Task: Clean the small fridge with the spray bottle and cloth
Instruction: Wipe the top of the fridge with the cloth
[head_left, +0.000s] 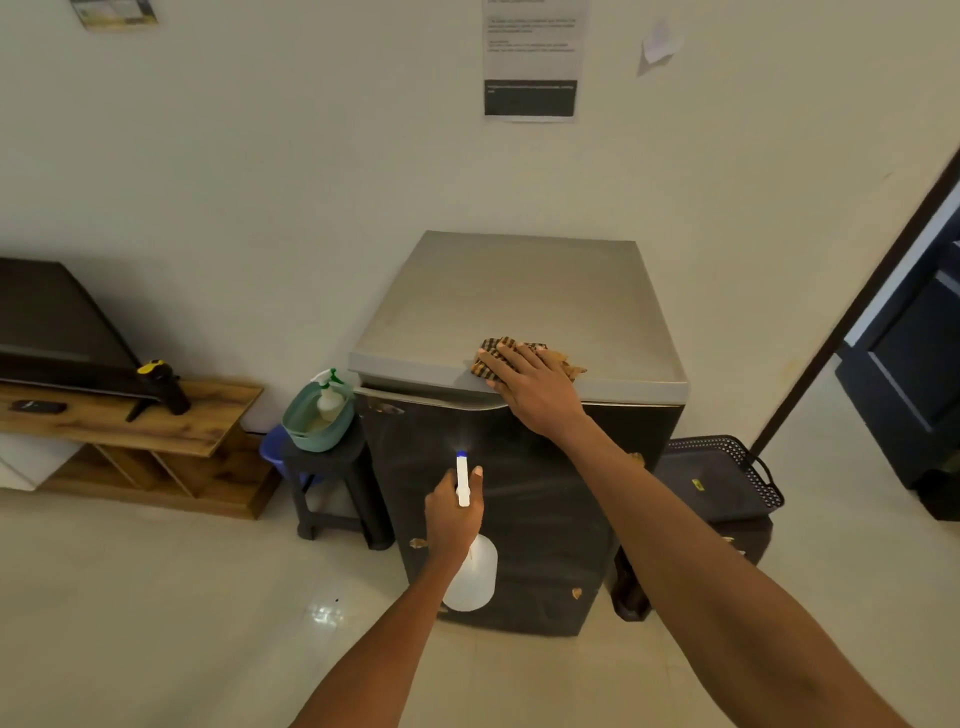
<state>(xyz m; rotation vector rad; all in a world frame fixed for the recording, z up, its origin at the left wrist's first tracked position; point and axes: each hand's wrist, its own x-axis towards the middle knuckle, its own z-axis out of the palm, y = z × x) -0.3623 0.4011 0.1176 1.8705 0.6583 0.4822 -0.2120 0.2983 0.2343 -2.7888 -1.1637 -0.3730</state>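
head view: left hand (453, 512) grips spray bottle (469, 566), nozzle aimed at small fridge (519, 519) door, prob to wet it; right hand (535, 387), fingers flat, presses cloth (524, 356) on fridge top, ready to wipe.

The small fridge (519, 467) stands on the floor (156, 597) against the wall (311, 156). The cloth (524, 356) lies on its top near the front edge, under the right hand (535, 387). The left hand (452, 512) holds the spray bottle (470, 566) before the fridge door. Left of the fridge, a stool (332, 488) carries a basin (318, 421) containing a second bottle (330, 397); farther left stands a shelf unit (140, 431). A basket (719, 478) sits right of the fridge.
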